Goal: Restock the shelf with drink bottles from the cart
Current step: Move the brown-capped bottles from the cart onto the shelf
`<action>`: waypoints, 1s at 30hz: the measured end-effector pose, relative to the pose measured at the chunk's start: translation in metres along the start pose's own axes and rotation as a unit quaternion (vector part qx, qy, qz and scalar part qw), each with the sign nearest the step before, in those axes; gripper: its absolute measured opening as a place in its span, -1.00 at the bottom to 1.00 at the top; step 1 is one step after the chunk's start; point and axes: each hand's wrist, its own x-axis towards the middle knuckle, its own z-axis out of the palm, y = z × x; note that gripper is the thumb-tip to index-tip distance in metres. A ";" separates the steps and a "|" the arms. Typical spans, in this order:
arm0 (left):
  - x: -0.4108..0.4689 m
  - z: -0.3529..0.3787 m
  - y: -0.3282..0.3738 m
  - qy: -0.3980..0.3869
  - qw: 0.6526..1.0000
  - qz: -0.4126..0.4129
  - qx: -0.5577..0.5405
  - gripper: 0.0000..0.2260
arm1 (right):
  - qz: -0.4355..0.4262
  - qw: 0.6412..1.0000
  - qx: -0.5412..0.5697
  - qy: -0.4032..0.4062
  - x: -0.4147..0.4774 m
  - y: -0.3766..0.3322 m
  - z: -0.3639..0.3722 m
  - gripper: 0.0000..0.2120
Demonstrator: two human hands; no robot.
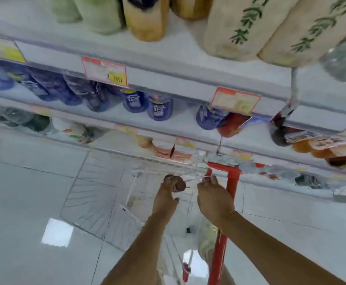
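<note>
Fingers of the left hand [166, 197] curl round a small bottle [179, 184] with a dark red end. The hand holds it down low, over the wire cart [90, 194]. The picture is blurry, so I cannot read the bottle.

The right hand [213, 197] is just beside it, near the cart's red bar [232, 182]. Its fingertips are bent at something clear and shiny by the wires. I cannot tell if it is holding anything or only touching.

Both arms reach down from above. The cart stands on a pale, shiny floor [24, 202], close against the shelf [168, 56].

On the shelf, a row of blue bottles [159, 110] stands one level down. Tall tan bottles [235, 27] with green writing stand on the level above. A price tag [105, 70] with a yellow patch hangs on the shelf edge.
</note>
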 end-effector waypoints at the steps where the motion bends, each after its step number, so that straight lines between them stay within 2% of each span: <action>1: 0.009 0.007 -0.002 0.002 1.000 0.021 0.009 -0.46 | -0.013 1.000 -0.026 0.009 0.001 -0.001 0.004 -0.74; 4: 0.032 0.024 -0.003 0.031 0.997 0.055 0.052 -0.50 | -0.010 0.998 -0.052 0.043 0.000 0.001 0.007 -0.74; 7: 0.039 0.030 -0.003 0.048 0.995 0.066 0.064 -0.60 | -0.033 0.995 -0.027 0.094 -0.002 0.001 0.005 -0.77; 9: 0.031 0.022 -0.002 0.071 0.994 0.065 0.049 -0.66 | -0.034 0.995 0.007 0.094 -0.008 0.000 -0.003 -0.80; 13: -0.011 -0.027 0.028 0.150 0.985 0.082 -0.003 -0.75 | -0.022 0.977 0.212 0.024 -0.019 0.005 -0.025 -0.67; 17: -0.070 -0.102 0.082 0.224 0.960 0.169 -0.003 -0.77 | -0.029 0.947 0.319 0.023 -0.039 0.006 -0.061 -0.41; 20: -0.117 -0.162 0.131 0.252 0.949 0.184 -0.046 -0.78 | -0.052 0.914 0.401 0.026 -0.062 0.007 -0.094 -0.20; 22: -0.145 -0.200 0.164 0.281 0.935 0.205 -0.063 -0.79 | -0.076 0.887 0.452 0.064 -0.078 0.005 -0.120 -0.23; 24: -0.173 -0.233 0.197 0.296 0.923 0.215 -0.115 -0.82 | -0.093 0.858 0.487 0.134 -0.094 0.007 -0.147 -0.28; 27: -0.213 -0.275 0.239 0.292 0.905 0.255 -0.177 -0.84 | -0.102 0.815 0.519 0.237 -0.120 0.012 -0.193 -0.32; 30: -0.251 -0.307 0.280 0.267 0.875 0.336 -0.224 -0.79 | -0.121 0.783 0.528 0.306 -0.150 0.020 -0.239 -0.31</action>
